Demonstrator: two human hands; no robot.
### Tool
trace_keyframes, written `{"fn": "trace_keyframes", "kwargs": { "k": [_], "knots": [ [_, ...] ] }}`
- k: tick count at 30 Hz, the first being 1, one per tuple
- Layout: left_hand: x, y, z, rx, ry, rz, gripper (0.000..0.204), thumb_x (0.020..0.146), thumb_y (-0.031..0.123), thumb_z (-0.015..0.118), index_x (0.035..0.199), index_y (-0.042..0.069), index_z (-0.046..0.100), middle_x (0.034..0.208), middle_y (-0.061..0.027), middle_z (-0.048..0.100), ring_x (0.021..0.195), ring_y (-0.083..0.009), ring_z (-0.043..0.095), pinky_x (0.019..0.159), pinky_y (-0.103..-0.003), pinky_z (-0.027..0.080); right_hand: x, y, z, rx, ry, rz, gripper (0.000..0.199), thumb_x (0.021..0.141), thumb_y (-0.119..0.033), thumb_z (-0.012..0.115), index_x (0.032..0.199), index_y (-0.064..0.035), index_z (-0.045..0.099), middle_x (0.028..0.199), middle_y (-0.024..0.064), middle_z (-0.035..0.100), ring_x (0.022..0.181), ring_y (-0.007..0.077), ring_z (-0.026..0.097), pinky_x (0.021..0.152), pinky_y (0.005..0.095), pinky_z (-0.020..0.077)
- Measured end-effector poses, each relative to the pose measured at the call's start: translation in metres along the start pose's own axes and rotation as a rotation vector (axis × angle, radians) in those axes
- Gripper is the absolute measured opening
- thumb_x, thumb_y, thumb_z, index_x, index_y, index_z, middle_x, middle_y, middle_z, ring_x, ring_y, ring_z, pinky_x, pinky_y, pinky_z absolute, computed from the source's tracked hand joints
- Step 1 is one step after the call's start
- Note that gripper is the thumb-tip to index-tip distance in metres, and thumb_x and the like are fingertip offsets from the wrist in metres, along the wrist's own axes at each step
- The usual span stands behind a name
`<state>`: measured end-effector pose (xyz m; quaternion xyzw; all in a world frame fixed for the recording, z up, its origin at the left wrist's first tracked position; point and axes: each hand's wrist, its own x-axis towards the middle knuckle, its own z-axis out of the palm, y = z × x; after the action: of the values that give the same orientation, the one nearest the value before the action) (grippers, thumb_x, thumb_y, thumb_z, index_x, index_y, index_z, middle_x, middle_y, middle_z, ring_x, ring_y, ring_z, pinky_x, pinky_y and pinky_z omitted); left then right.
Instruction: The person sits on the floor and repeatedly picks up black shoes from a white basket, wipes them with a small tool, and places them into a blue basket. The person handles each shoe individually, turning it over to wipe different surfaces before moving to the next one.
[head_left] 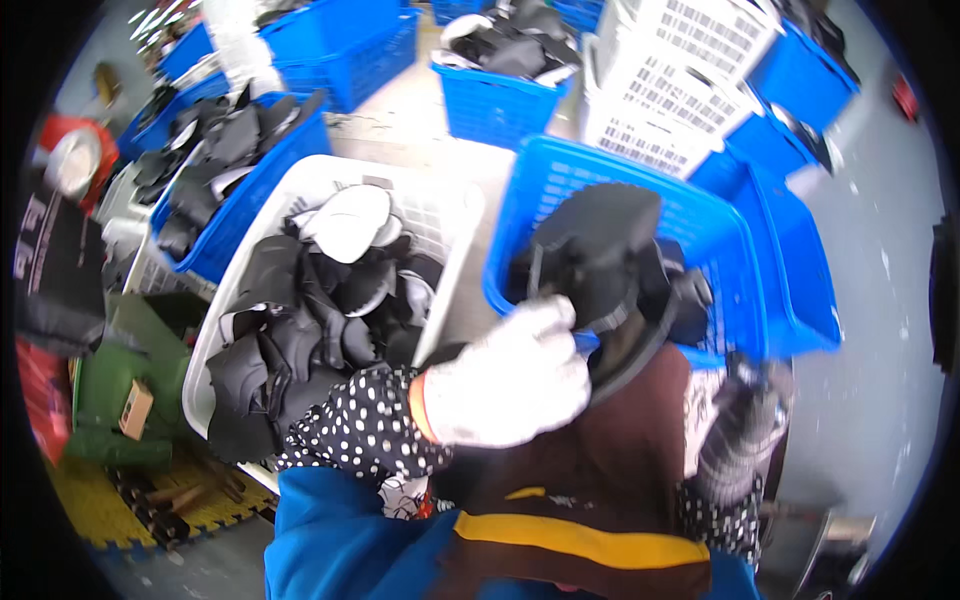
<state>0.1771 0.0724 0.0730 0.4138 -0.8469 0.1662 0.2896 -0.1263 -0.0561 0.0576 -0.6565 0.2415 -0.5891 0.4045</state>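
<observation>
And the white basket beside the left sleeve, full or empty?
Mostly full: black pieces heap up in the white basket, a white piece on top; bare wall shows at its far right corner.

To my left stands a white rectangular plastic basket (pixel 437 200) with black curved pieces (pixel 300 335) in it. Before me, further right, is a blue rectangular plastic basket (pixel 732 250); a large black curved piece (pixel 600 225) is over it, my white-gloved left hand (pixel 510 375) at the piece's near edge. My grey-gloved right hand (pixel 742 435) is near that basket's near right corner. Behind it stand stacked white plastic baskets (pixel 665 90). Left of the white basket is a green plastic bin (pixel 115 365).
</observation>
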Motion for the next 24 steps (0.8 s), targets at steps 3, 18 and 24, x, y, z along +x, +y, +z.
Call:
{"fn": "trace_keyframes", "kwargs": {
  "k": [3, 18, 24],
  "knots": [
    [0.022, 0.051, 0.027, 0.208, -0.145, 0.273, 0.007, 0.077, 0.012, 0.061, 0.077, 0.005, 0.064, 0.074, -0.0044, 0.056, 0.079, -0.0226, 0.059, 0.116, -0.048, 0.042, 0.001, 0.002, -0.002, 0.039, 0.101, 0.040, 0.054, 0.098, -0.050, 0.065, 0.124, -0.0030, 0.059, 0.095, 0.0136, 0.068, 0.077, 0.0167, 0.061, 0.073, 0.0335, 0.0491],
    [0.034, 0.060, 0.126, -1.588, 0.359, -1.374, 0.021, 0.106, 0.022, 0.058, 0.106, 0.004, 0.067, 0.099, -0.0093, 0.069, 0.100, -0.0176, 0.066, 0.081, -0.035, 0.055, -0.064, 0.068, -0.063, 0.286, -0.120, 0.354, 0.032, 0.090, -0.018, 0.079, 0.115, -0.0019, 0.068, 0.109, 0.0136, 0.070, 0.093, 0.0215, 0.070, 0.082, 0.0343, 0.0574],
    [0.048, 0.063, 0.158, -1.430, -0.445, -1.310, 0.067, 0.102, 0.050, 0.064, 0.137, -0.007, 0.058, 0.128, -0.0181, 0.065, 0.119, -0.0211, 0.061, 0.107, -0.035, 0.047, -0.035, 0.044, -0.077, 0.113, -0.633, 0.144, 0.028, 0.081, -0.005, 0.082, 0.107, -0.0034, 0.072, 0.105, 0.0168, 0.074, 0.097, 0.0290, 0.075, 0.085, 0.0409, 0.0605]
  ]
}}
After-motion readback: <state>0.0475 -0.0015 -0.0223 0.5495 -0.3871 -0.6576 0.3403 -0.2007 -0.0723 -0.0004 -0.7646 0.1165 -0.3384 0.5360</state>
